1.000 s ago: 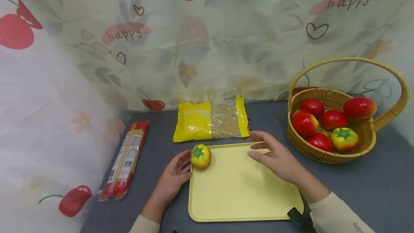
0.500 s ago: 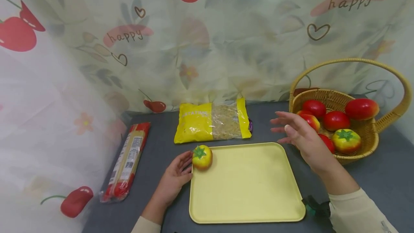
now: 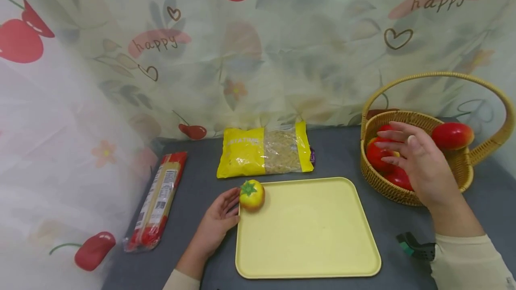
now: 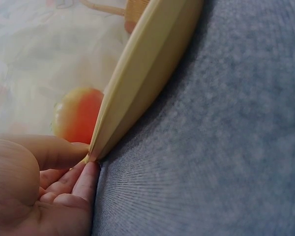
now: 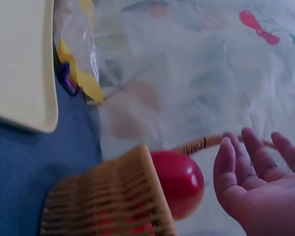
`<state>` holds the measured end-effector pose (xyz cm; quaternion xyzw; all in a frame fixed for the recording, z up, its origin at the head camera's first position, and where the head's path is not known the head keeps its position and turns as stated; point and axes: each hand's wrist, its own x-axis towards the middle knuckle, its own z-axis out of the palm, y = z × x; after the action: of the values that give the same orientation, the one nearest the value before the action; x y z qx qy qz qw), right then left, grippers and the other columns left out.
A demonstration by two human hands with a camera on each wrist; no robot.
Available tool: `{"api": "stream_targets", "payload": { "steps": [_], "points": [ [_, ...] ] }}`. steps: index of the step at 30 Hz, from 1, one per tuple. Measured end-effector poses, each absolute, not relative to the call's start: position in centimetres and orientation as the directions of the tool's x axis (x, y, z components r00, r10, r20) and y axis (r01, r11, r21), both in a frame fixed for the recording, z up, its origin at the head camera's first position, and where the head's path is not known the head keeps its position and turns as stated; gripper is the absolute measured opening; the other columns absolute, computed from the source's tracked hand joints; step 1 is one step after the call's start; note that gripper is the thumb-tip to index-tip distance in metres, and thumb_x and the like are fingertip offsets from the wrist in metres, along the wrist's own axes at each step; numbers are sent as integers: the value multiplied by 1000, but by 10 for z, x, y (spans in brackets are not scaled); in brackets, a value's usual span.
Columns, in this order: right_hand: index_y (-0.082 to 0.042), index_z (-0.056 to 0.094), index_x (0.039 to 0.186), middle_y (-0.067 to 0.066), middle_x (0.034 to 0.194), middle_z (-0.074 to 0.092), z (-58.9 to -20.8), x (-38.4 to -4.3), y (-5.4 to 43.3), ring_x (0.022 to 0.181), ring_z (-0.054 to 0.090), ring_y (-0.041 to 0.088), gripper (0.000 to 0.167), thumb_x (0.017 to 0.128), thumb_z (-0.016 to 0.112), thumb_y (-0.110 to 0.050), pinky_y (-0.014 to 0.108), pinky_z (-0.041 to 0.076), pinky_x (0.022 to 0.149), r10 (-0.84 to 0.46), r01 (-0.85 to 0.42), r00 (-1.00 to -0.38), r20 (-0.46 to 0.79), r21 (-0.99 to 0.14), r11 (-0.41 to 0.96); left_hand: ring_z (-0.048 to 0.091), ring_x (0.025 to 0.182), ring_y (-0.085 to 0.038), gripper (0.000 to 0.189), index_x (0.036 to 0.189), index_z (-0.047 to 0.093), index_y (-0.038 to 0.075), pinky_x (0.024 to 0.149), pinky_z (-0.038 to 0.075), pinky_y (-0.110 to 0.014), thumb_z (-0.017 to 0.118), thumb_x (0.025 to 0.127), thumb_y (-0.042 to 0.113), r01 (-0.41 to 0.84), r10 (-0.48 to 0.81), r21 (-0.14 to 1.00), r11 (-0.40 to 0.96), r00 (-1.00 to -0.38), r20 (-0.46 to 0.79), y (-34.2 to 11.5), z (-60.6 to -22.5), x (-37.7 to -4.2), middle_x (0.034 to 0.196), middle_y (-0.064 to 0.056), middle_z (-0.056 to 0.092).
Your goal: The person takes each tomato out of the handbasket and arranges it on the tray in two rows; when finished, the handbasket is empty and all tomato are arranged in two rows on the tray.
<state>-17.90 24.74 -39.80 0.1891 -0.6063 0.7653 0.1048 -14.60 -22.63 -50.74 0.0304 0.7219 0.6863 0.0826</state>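
Note:
My left hand [image 3: 217,214] rests beside the left edge of the yellow tray [image 3: 310,236]. Its fingers are loosely bent, with thumb and fingertips right at the rim in the left wrist view. A yellow-orange, tomato-like fruit [image 3: 252,195] with a green star-shaped top sits at the tray's back left corner, next to those fingertips. Over the wicker basket [image 3: 371,181] my right hand [image 3: 427,169] hovers with fingers spread and nothing in it. Several glossy red fruits lie in the basket, one red fruit [image 3: 452,136] at its right rim. The hand hides part of the contents.
A yellow bag with a clear window [image 3: 242,153] lies behind the tray, a small purple wrapper [image 3: 312,155] by its right end. To the left is a long red packet [image 3: 157,200]. The basket's tall handle [image 3: 443,74] arches above it, and a printed curtain [image 3: 274,75] hangs behind.
My right hand has moved right, from above the tray to over the basket, where it now covers the yellow fruit inside. My left hand has stayed at the tray's edge.

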Motion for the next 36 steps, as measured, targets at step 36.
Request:
{"api": "stream_targets", "payload": {
  "steps": [36],
  "points": [
    [5,33,165,30,159,39,-434,-209,295,133,46,37,72,118,35,-50,46,49,110,-36,3,-999,-19,-913,407,37,155,-36,74,163,41,-2,121,39,-46,63,95,-20,-65,150,994,84,-986,-77,-225,-504,-146,168,-20,41]
  ]
}}
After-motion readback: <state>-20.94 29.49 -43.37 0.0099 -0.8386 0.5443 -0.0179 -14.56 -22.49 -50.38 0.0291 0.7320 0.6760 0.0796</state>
